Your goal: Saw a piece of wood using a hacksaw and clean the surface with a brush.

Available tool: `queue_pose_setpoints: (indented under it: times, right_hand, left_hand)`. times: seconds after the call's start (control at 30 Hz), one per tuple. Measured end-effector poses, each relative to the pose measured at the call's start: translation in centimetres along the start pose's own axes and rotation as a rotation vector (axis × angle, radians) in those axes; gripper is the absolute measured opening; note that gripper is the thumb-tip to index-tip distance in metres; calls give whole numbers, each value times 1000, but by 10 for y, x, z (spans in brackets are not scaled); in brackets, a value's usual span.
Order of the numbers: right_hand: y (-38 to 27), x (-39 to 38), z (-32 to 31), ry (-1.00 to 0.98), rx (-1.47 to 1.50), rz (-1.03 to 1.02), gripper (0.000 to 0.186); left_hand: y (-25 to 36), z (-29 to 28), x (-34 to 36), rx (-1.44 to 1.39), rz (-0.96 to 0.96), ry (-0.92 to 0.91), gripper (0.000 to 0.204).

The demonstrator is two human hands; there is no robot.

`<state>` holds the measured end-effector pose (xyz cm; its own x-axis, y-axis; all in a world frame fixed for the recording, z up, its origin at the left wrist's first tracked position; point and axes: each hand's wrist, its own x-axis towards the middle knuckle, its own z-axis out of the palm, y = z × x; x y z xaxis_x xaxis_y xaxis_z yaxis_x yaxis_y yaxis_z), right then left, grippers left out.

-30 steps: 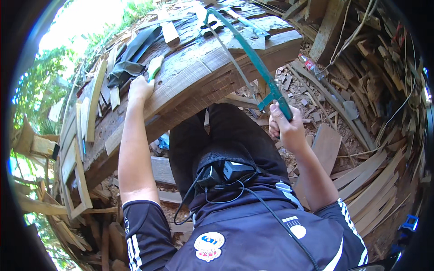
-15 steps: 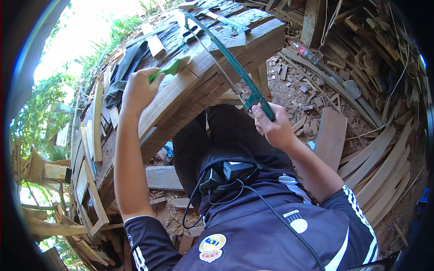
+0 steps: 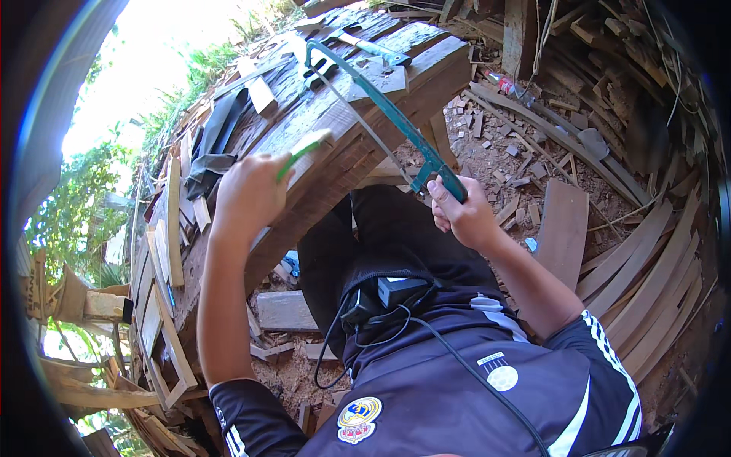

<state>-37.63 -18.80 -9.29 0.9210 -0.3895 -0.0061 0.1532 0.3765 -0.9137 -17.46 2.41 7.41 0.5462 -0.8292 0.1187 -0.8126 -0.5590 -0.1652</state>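
Note:
My left hand [image 3: 253, 190] is closed round a green-handled brush [image 3: 303, 146], its pale end over the top of the thick wooden beam [image 3: 335, 156]. Motion blurs the brush a little. In my right hand [image 3: 466, 215] is the grip of a teal hacksaw [image 3: 396, 118]. The saw is tilted, its far end over the beam and its thin blade on the left side of the frame. Beyond the saw, a tool with a teal handle [image 3: 377, 50] rests on the beam.
Dark cloth [image 3: 207, 174] and loose wood strips [image 3: 259, 91] lie along the beam's left part. Wood offcuts litter the ground on the right, beside long bent slats [image 3: 655, 282] and a plastic bottle [image 3: 509, 85]. A black cable [image 3: 457, 354] runs across my shirt.
My left hand has moved right and a little down with the brush, turning its wrist. The hacksaw in my right hand has barely shifted.

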Motion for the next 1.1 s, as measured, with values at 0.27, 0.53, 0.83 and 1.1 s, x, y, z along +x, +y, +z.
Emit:
queue_pose_setpoints:
  times: [0.27, 0.53, 0.83, 1.1]
  right_hand:
    - [-4, -1, -2, 1, 19, -39, 28]
    - [-5, -3, -3, 25, 5, -13, 28]
    - [-11, -9, -1, 39, 25, 31, 25]
    - [-7, -9, -6, 64, 12, 8, 28]
  left_hand:
    - [1, -26, -1, -152, -83, 132, 22]
    - [-20, -7, 4, -617, -291, 242, 24]
    - [-33, 17, 5, -1008, -370, 536, 24]
    - [-31, 30, 4, -935, -353, 551, 14]
